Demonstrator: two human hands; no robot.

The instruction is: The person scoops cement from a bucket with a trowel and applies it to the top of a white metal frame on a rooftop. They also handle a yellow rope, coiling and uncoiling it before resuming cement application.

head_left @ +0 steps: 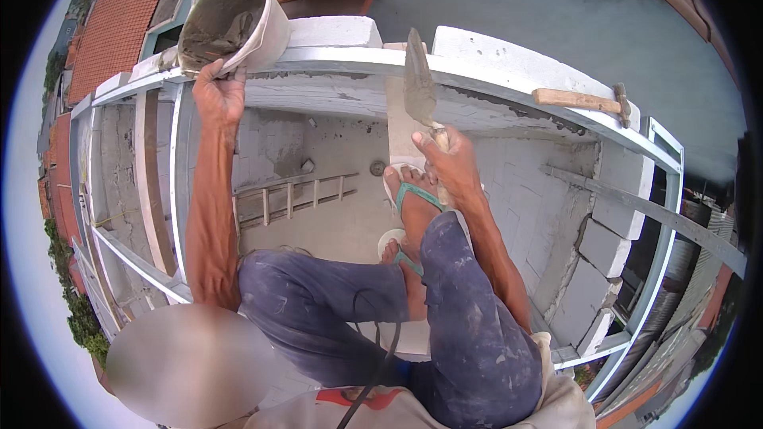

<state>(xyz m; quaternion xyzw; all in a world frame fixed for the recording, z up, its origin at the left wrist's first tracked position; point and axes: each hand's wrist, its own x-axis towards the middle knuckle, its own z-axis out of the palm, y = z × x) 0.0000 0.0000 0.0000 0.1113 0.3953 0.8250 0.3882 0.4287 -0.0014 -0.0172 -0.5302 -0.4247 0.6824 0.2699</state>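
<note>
My left hand (218, 95) grips the lower rim of a white bucket (271, 24), tilted toward me at the upper left, with grey mortar (218, 16) inside. My right hand (449, 159) is closed round the handle of a pointed trowel (419, 79), whose mortar-coated blade points up in front of the metal frame (334, 56) and white blocks (509, 59). A hammer (576, 100) with a wooden handle lies on the frame to the right of the trowel.
I sit high over a block-walled space, sandalled feet (417, 199) below my right hand. A wooden ladder (290, 199) is on the floor (334, 151) below. A grey beam (652, 210) crosses at right, timber (147, 175) at left. Tiled roofs (127, 24) surround the frame.
</note>
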